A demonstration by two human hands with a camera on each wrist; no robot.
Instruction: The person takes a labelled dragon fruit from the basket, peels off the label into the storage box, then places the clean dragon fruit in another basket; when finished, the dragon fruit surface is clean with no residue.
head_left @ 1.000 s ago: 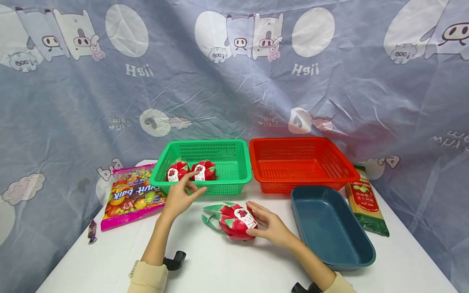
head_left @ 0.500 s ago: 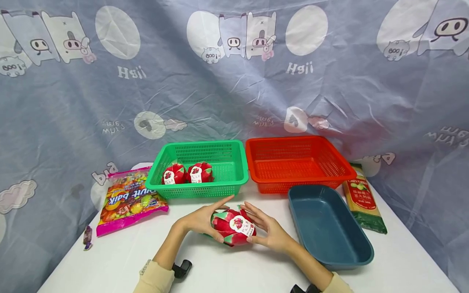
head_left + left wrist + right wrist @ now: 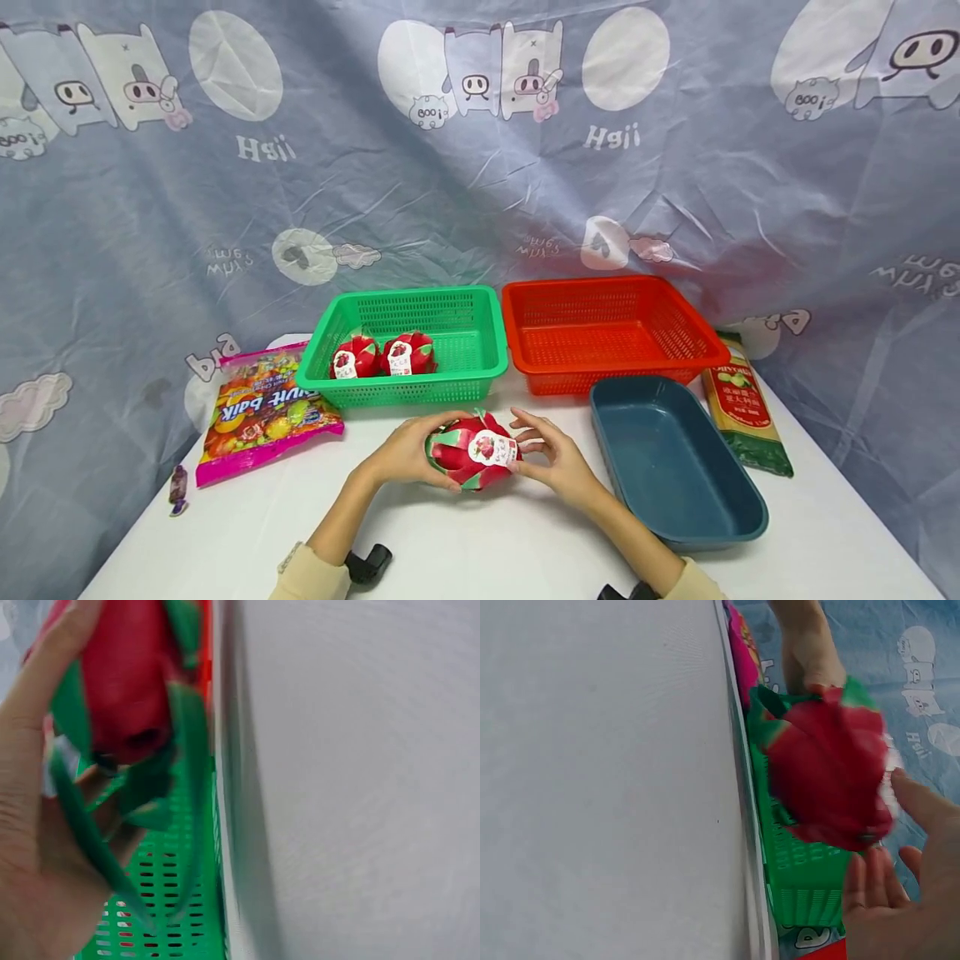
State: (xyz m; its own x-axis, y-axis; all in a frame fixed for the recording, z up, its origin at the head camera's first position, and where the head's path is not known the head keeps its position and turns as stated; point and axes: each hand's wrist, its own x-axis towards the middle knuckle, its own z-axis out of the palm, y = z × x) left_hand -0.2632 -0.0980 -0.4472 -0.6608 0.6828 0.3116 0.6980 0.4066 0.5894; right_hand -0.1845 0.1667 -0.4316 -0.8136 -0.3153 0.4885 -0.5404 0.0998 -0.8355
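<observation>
A red dragon fruit (image 3: pixel 459 454) with green leaf tips and a white label is gripped by my left hand (image 3: pixel 414 451), thumb at the near side and fingers round the far side. In the left wrist view its long green strips hang beside the palm. My right hand (image 3: pixel 558 460) is at the fruit's right end with fingers spread, thumb tip right at the label's edge. From the right wrist view, the right fingertips (image 3: pixel 871 859) show just under the fruit's end. Two more dragon fruits (image 3: pixel 408 354) lie in the green basket (image 3: pixel 420 389).
An orange-red basket (image 3: pixel 618 367) stands beside the green one, with a dark blue tray (image 3: pixel 675 467) in front at the right. A green-ended food packet (image 3: pixel 742 400) lies behind it. At left are a candy bag (image 3: pixel 262 417) and one wrapped candy (image 3: pixel 177 487).
My left hand has come from the green basket to grip the dragon fruit, turning it and raising it slightly. The right hand's fingers have spread away from the fruit.
</observation>
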